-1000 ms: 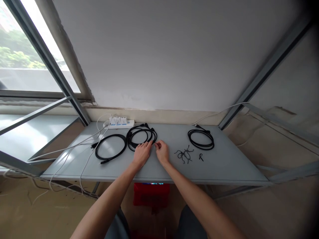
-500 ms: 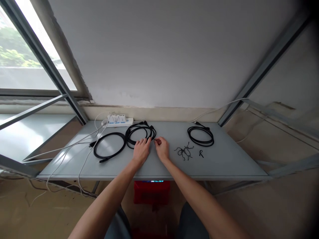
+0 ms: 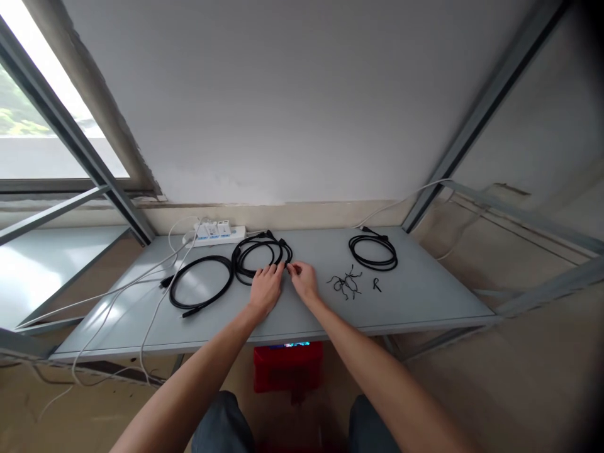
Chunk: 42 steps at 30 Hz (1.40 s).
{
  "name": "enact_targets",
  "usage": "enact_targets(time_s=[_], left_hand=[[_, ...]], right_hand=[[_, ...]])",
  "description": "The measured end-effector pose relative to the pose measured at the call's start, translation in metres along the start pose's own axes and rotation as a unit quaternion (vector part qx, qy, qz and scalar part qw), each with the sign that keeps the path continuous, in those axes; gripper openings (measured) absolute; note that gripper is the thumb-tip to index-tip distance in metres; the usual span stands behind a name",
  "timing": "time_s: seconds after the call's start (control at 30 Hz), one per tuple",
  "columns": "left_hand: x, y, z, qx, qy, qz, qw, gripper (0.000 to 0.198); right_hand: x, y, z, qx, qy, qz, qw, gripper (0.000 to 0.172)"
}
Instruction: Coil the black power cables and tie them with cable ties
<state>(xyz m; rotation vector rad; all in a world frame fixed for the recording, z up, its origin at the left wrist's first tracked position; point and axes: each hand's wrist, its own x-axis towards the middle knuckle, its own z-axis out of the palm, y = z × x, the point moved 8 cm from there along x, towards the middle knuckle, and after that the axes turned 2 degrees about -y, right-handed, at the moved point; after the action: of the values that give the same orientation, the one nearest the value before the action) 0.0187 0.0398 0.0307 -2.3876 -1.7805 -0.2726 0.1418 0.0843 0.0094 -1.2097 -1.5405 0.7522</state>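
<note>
Handling of middle coil (image 3: 236,257) seemed underway: left hand (image 3: 266,289) loosely flattened, right hand (image 3: 303,281) apparently pinching black strand (image 3: 289,268). Next move likely required steadiness.

Black cable (image 3: 236,257): dark and smooth, wound in several loose, overlapping loops, lying flat in front of me.
Plugs (image 3: 269,234): chunky black ends, at the coil's far side.
Near edge: my left hand (image 3: 265,287) partly hides it, fingertips at the loops.
Right edge: a short dark strand (image 3: 287,267) meets my right hand's (image 3: 302,281) pinched fingers; I can't tell if it's a separate tie.
Place: left of centre on the grey table (image 3: 321,248).
</note>
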Motion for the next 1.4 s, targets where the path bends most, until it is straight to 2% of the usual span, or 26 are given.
enact_targets(time_s=[0.1, 0.2, 0.6, 0.8, 1.03, 1.23, 1.4], left_hand=[[0.000, 0.000, 0.000, 0.000, 0.003, -0.001, 1.000, 0.054], [-0.001, 0.000, -0.001, 0.004, 0.004, -0.002, 1.000, 0.055], [0.000, 0.002, -0.002, 0.006, 0.005, -0.004, 1.000, 0.057], [0.003, 0.000, 0.001, -0.014, 0.000, 0.000, 1.000, 0.054], [0.005, -0.003, 0.006, -0.024, 0.011, -0.001, 1.000, 0.048], [0.003, -0.002, 0.003, -0.028, 0.034, 0.012, 0.999, 0.045], [0.003, -0.001, 0.001, -0.035, 0.042, 0.013, 0.998, 0.043]], right_hand=[[0.001, 0.003, 0.002, 0.041, -0.007, 0.007, 0.999, 0.021], [0.001, 0.005, 0.001, 0.042, 0.007, 0.011, 0.999, 0.017], [0.000, 0.009, -0.008, -0.049, 0.075, 0.012, 0.996, 0.009], [0.001, 0.006, -0.007, -0.066, 0.075, -0.009, 0.995, 0.004], [0.002, 0.004, -0.001, -0.067, 0.048, -0.039, 0.996, 0.019], [0.002, 0.009, -0.002, -0.043, 0.050, -0.021, 0.998, 0.022], [0.003, 0.007, 0.000, -0.036, 0.034, -0.050, 0.998, 0.024]])
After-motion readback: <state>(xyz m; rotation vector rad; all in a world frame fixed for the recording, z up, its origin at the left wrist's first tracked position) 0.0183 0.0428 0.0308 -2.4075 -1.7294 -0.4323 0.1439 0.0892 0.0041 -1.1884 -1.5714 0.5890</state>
